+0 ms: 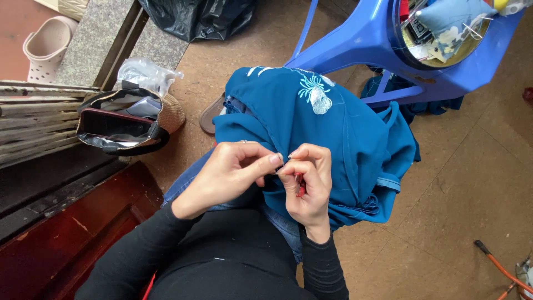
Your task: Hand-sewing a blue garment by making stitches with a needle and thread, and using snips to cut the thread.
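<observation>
1. Both hands meet over the lap, in black sleeves: left hand (pixel 233 166) has thumb and forefinger pinched together, right hand (pixel 308 180) is curled, fingertips pressed to the left ones; what they pinch is too small to tell.
2. Under them the blue embroidered cloth (pixel 338 128) lies draped on the knees, stretching away toward the blue plastic stool (pixel 366 39).
3. An open handbag (pixel 119 125) on the left holds folded items.

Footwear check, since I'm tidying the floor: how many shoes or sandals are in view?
2. A pale clog lies at the top left corner; a brown sandal pokes out from under the teal embroidered cloth. Others may be hidden beneath that cloth.
</observation>
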